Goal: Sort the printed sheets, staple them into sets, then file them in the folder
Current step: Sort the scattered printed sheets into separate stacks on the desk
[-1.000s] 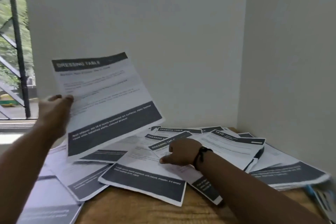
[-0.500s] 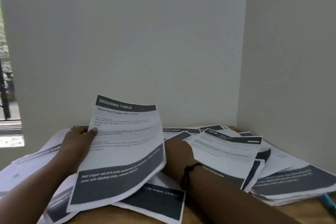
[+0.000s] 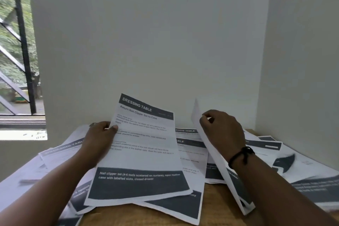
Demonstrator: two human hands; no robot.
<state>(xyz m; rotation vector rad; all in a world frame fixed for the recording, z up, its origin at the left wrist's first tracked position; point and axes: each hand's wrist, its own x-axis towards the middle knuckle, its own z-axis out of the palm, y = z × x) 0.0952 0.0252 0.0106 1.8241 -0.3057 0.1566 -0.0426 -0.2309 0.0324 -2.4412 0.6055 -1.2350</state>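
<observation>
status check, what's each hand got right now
Left hand holds Dressing Table sheet. Right hand pinches second sheet, lifted edge-on. Loose sheets cover the desk; no stapler or folder visible.

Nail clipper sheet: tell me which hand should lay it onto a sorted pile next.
Left, probably. The left hand already grips the Nail clipper sheet by its left edge, facing up, while the right hand pinches a second sheet lifted edge-on from the scattered sheets.

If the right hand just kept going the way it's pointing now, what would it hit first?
The right hand, pinching a lifted sheet by its edge, points up and away toward the wall. Nothing shows between them, so the wall looks like the first thing it would meet, though depth is hard to judge here.
</observation>
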